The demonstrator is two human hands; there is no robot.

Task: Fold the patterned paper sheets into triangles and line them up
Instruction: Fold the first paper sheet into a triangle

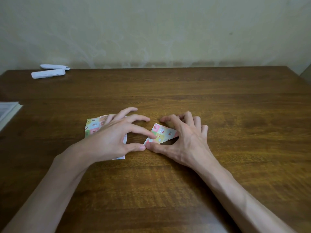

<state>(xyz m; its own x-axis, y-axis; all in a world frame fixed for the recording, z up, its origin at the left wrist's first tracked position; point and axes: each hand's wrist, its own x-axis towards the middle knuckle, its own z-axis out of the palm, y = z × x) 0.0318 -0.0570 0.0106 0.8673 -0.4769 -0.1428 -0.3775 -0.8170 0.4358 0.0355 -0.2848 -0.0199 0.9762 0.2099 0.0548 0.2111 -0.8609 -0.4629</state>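
While the left hand, fingers spread, pressed a forefinger on the folded patterned paper at mid-table, the right hand arched loosely over it, thumb at its near corner. The left hand half hid flat patterned sheets; white paper rolls lay far left.

Table w/ patterned sheets, folded triangle, 2 white rolls.
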